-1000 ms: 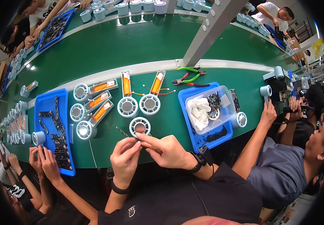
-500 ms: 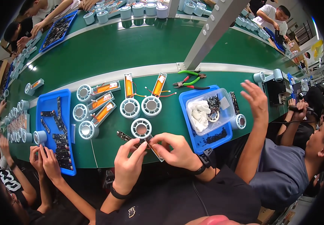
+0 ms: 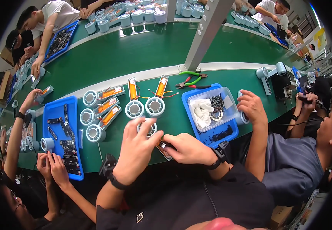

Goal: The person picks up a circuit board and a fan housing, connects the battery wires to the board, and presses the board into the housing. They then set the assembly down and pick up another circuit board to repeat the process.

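Note:
In front of me lies a light-blue fan unit (image 3: 150, 132), its round grilled head partly behind the fingers of my left hand (image 3: 137, 147). That hand is raised over it, fingers apart and slightly blurred. My right hand (image 3: 191, 148) is closed on the unit's handle (image 3: 166, 154), with a dark piece between thumb and forefinger; I cannot make out its exact kind. Just beyond stand two more fan units (image 3: 134, 109) with opened handles, orange batteries and loose red wires. To their left, several similar units (image 3: 94, 133) lie grouped.
A blue tray (image 3: 47, 109) of black circuit boards lies left, with a co-worker's hands (image 3: 54, 166) beside it. On the right, another blue tray (image 3: 186, 100) bears a clear container (image 3: 233, 109). Green-handled cutters (image 3: 193, 79) lie near a metal post (image 3: 200, 46). A co-worker's hand (image 3: 252, 107) reaches in.
My left hand has lifted off the handle and spread over the fan head. The circuit board left of the head no longer shows there. The right-hand co-worker's hand has lowered beside the tray.

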Available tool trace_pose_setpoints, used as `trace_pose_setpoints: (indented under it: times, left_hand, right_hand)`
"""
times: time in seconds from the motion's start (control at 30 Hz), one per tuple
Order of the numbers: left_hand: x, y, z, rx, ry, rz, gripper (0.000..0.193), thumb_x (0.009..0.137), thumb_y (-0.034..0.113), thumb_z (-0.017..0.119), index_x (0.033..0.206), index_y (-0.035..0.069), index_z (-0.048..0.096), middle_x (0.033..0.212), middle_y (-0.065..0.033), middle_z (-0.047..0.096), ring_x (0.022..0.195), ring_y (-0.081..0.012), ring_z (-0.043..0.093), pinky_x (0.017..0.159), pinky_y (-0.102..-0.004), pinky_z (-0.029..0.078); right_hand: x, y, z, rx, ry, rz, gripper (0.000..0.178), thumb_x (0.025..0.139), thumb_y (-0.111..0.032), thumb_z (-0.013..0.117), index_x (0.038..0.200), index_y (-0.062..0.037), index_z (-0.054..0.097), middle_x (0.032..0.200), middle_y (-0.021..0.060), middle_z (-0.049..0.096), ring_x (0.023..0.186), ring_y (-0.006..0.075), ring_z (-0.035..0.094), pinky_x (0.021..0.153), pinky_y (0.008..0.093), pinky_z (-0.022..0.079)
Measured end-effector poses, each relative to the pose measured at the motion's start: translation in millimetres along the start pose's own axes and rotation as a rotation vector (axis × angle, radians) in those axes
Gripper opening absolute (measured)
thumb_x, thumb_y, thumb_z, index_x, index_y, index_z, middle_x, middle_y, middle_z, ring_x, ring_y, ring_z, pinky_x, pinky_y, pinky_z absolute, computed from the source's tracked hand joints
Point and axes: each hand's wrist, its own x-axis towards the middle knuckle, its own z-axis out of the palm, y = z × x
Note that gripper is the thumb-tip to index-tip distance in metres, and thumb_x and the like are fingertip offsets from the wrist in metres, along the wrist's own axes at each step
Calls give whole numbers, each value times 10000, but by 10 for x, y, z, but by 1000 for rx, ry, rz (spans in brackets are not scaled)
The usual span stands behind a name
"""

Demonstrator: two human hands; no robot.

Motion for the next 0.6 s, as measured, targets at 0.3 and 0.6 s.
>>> trace_pose_setpoints:
  times: [0.3,0.6]
  left_hand:
    - [-10,-149,330,98,-55,253,137,820,24,688,941,84,677,1133,-32,654,1310,-322,494,1134,-547,331]
    - [13,-178,372,-20,44,207,132,792,44,749,914,70,705,1158,-38,677,1291,-319,522,1112,-517,356]
  right_hand:
    - [-40,-18,-24,-364,108,-124,193,957,-172,654,941,-2,565,782,228,674,778,402,689,705,522,521]
    - [26,-243,-106,-382,9,352,213,887,-102,726,997,-16,565,901,192,682,820,368,664,715,470,515]
